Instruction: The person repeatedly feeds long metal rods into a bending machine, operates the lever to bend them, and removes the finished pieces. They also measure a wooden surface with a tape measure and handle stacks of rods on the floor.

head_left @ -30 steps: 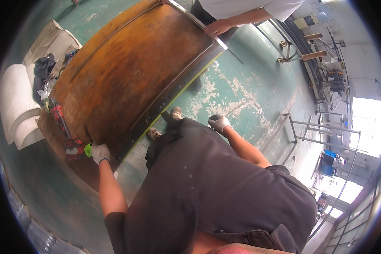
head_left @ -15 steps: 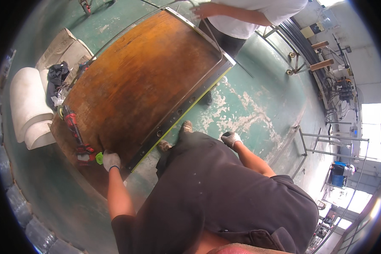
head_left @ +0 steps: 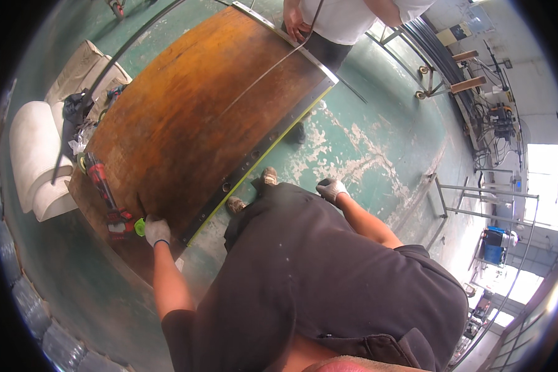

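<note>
My left hand (head_left: 157, 230), in a pale glove, is at the near left corner of a brown worn tabletop (head_left: 198, 111). Its fingers are closed against a bright green round object (head_left: 140, 227), whose kind I cannot make out. Beside it lies a red and black cordless power tool (head_left: 103, 186) with a round head. My right hand (head_left: 332, 190), gloved with dark fingertips, hangs over the floor to the right of the table. Its fingers curl in, and what they hold, if anything, is hidden.
Across the table a person in a white shirt (head_left: 347, 22) holds a thin, long rod (head_left: 270, 71) that slants over the tabletop. A dark metal strip with holes (head_left: 254, 155) edges the table. Beige rolled padding (head_left: 34, 155) lies left; metal frames (head_left: 483, 201) stand right.
The bent rod has lifted off the table's far edges and swung across the tabletop. The other person's hand has moved down to the table's far edge. My hands stay nearly in place.
</note>
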### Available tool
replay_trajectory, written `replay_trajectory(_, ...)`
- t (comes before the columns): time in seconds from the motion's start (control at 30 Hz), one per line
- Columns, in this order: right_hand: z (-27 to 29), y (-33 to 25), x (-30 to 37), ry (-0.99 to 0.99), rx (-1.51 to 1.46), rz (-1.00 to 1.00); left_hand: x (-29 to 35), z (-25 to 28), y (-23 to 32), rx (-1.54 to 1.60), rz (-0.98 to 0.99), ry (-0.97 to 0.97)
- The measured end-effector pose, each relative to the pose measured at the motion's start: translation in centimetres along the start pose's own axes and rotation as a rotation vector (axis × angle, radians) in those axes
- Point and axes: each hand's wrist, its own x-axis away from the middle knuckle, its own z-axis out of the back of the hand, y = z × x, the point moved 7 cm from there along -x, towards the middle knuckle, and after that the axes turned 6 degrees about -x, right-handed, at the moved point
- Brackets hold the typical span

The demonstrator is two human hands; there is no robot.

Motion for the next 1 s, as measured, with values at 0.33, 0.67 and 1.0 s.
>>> replay_trajectory(0.33, 0.1, 0.3, -0.3, 0.015, 0.004, 0.034, 0.2, 0.4, 0.1, 0.045, -0.063, 0.016)
replay_trajectory(0.67, 0.3, 0.4, -0.4, 0.017, 0.024, 0.058, 0.0, 0.1, 0.1, 0.02, -0.039, 0.003)
replay_trajectory(1.0, 0.5, 0.4, -0.1, 0.041, 0.038, 0.086, -0.7, -0.9, -1.2, 0.033, -0.069, 0.031)
